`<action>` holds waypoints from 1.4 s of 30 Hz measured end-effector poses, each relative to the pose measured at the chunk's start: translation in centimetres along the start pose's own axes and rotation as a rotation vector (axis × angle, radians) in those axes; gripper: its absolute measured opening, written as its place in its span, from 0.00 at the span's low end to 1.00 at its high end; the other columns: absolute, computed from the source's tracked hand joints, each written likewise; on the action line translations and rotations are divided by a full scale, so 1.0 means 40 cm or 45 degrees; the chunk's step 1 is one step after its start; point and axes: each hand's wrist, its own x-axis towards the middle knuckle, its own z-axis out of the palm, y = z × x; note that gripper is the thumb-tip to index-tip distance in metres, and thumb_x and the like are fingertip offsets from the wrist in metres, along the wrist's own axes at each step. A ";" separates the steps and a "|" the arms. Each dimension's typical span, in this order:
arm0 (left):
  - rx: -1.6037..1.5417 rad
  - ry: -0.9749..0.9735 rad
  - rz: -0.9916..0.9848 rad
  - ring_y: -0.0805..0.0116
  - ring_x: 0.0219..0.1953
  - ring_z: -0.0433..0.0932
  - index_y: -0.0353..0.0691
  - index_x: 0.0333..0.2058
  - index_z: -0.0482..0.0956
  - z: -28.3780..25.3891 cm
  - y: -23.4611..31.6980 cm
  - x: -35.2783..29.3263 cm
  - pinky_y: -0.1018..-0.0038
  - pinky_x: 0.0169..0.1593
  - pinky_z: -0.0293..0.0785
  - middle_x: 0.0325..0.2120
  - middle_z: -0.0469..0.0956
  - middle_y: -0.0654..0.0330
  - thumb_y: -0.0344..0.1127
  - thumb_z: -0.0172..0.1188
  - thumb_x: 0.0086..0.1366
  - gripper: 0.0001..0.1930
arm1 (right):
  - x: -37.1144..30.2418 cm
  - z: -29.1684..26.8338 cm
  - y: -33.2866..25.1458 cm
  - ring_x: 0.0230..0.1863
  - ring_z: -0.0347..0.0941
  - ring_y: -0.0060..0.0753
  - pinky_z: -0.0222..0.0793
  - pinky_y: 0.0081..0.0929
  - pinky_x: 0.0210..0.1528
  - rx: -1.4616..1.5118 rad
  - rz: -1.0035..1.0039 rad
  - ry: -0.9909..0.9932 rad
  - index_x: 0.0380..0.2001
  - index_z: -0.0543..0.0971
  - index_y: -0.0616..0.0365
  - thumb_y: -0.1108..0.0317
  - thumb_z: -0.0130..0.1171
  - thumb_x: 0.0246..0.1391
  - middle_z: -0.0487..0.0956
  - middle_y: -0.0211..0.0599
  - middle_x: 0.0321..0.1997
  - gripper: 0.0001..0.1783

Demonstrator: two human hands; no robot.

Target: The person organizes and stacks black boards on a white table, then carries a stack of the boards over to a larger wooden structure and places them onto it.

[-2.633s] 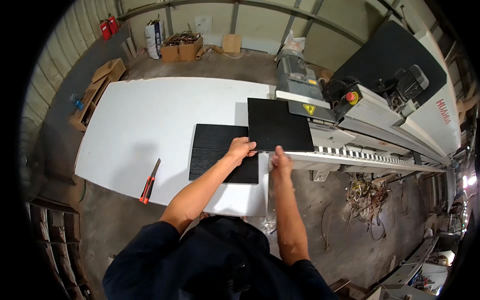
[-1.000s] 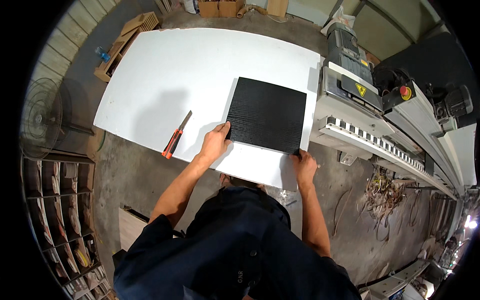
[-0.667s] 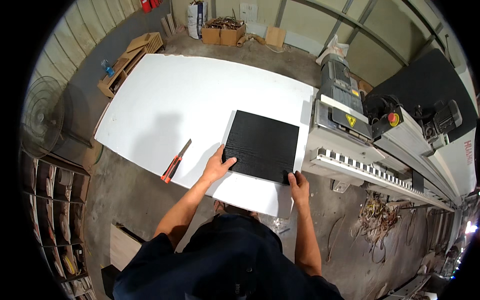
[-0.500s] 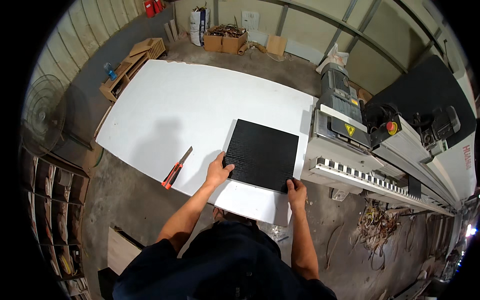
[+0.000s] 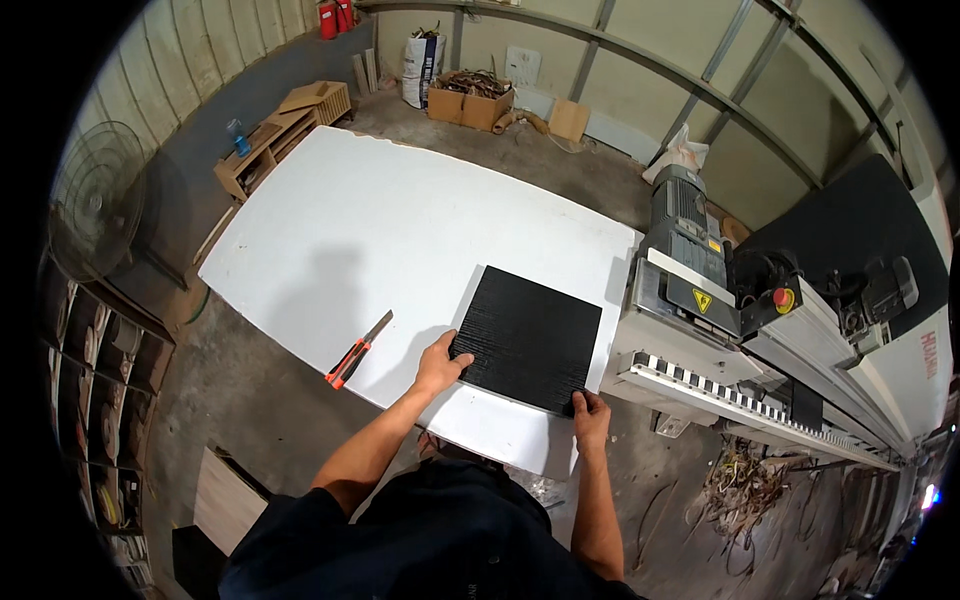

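Observation:
A square black board (image 5: 535,338) with a wood-grain surface lies on the white tabletop (image 5: 400,215), close to its right end. My left hand (image 5: 440,366) grips the board's left edge, thumb on top and fingers along the side. At the near right corner, my right hand (image 5: 591,417) pinches the board, with the fingers partly hidden beneath it. Left of my left hand rests a red and black utility knife (image 5: 352,360), its blade slid out and pointing away from me.
A machine with a grey motor (image 5: 688,225), a red stop button (image 5: 783,298) and a toothed rail (image 5: 720,393) borders the table's right end. Shelves (image 5: 110,400) and a caged fan (image 5: 98,205) stand at left. Cardboard boxes (image 5: 460,105) of scraps sit behind; tangled strips (image 5: 745,485) litter the right floor.
The whole view has shifted and tilted a little, so the table and machine sit lower in it. Both hands keep their hold on the board, which shows no clear movement on the table.

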 end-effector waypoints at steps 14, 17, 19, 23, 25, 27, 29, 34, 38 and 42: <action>-0.038 -0.017 -0.002 0.51 0.45 0.77 0.26 0.53 0.66 -0.001 -0.007 -0.003 0.68 0.49 0.71 0.43 0.76 0.39 0.38 0.66 0.51 0.33 | 0.001 -0.007 0.020 0.34 0.72 0.23 0.69 0.21 0.39 0.112 0.062 0.003 0.42 0.77 0.72 0.64 0.62 0.53 0.80 0.37 0.34 0.20; -0.039 -0.010 0.084 0.53 0.47 0.76 0.26 0.52 0.68 0.018 -0.042 0.024 0.68 0.52 0.70 0.44 0.76 0.41 0.36 0.67 0.50 0.32 | 0.020 -0.033 0.052 0.35 0.73 0.24 0.69 0.21 0.39 0.296 0.075 -0.052 0.43 0.76 0.69 0.63 0.63 0.53 0.80 0.36 0.37 0.21; -0.189 -0.056 0.000 0.57 0.45 0.77 0.26 0.51 0.69 0.007 -0.050 0.023 0.70 0.51 0.71 0.43 0.77 0.44 0.33 0.67 0.50 0.31 | 0.029 -0.065 0.032 0.33 0.74 0.24 0.71 0.22 0.38 0.450 0.258 -0.147 0.46 0.75 0.67 0.60 0.62 0.54 0.79 0.34 0.36 0.22; -0.248 -0.094 0.042 0.64 0.41 0.78 0.25 0.50 0.70 -0.001 -0.031 0.020 0.73 0.46 0.73 0.40 0.78 0.48 0.27 0.63 0.53 0.25 | 0.073 -0.171 0.034 0.27 0.72 0.23 0.70 0.20 0.29 0.717 0.329 0.136 0.37 0.76 0.62 0.59 0.60 0.55 0.77 0.31 0.30 0.16; -0.354 -0.130 0.009 0.64 0.42 0.77 0.23 0.51 0.67 0.010 -0.032 0.019 0.74 0.47 0.72 0.42 0.78 0.48 0.25 0.61 0.55 0.25 | 0.096 -0.238 0.040 0.25 0.71 0.22 0.69 0.21 0.25 0.801 0.305 0.290 0.33 0.75 0.60 0.59 0.59 0.56 0.76 0.30 0.27 0.14; -0.366 -0.153 -0.006 0.64 0.42 0.77 0.22 0.52 0.66 -0.003 -0.022 0.013 0.75 0.48 0.71 0.43 0.77 0.48 0.24 0.60 0.56 0.25 | 0.120 -0.293 0.018 0.21 0.68 0.23 0.63 0.22 0.19 1.003 0.445 0.600 0.30 0.72 0.57 0.56 0.59 0.56 0.73 0.30 0.23 0.15; -0.379 -0.173 -0.023 0.65 0.43 0.77 0.21 0.53 0.64 -0.006 0.004 0.008 0.75 0.48 0.71 0.44 0.76 0.48 0.24 0.59 0.57 0.26 | 0.137 -0.354 0.023 0.20 0.66 0.24 0.60 0.23 0.17 0.975 0.402 0.740 0.30 0.71 0.57 0.54 0.60 0.55 0.71 0.30 0.23 0.17; -0.360 -0.201 -0.029 0.66 0.42 0.77 0.21 0.53 0.64 -0.007 0.027 0.005 0.76 0.48 0.71 0.42 0.77 0.49 0.24 0.58 0.57 0.26 | 0.187 -0.463 0.037 0.21 0.64 0.26 0.59 0.25 0.20 0.871 0.435 0.991 0.34 0.72 0.59 0.42 0.64 0.46 0.70 0.30 0.25 0.29; -0.316 -0.202 -0.016 0.66 0.42 0.76 0.20 0.53 0.64 -0.017 0.010 0.011 0.76 0.47 0.71 0.42 0.77 0.49 0.24 0.58 0.57 0.25 | 0.236 -0.483 0.004 0.34 0.71 0.31 0.68 0.34 0.31 0.861 0.461 1.098 0.44 0.70 0.65 0.41 0.67 0.42 0.74 0.39 0.37 0.39; -0.323 -0.230 -0.034 0.64 0.43 0.76 0.20 0.54 0.63 -0.018 0.017 0.009 0.75 0.48 0.71 0.43 0.76 0.47 0.25 0.58 0.58 0.27 | 0.278 -0.479 0.002 0.52 0.69 0.43 0.67 0.39 0.52 0.904 0.340 1.153 0.54 0.64 0.72 0.45 0.71 0.40 0.71 0.50 0.54 0.49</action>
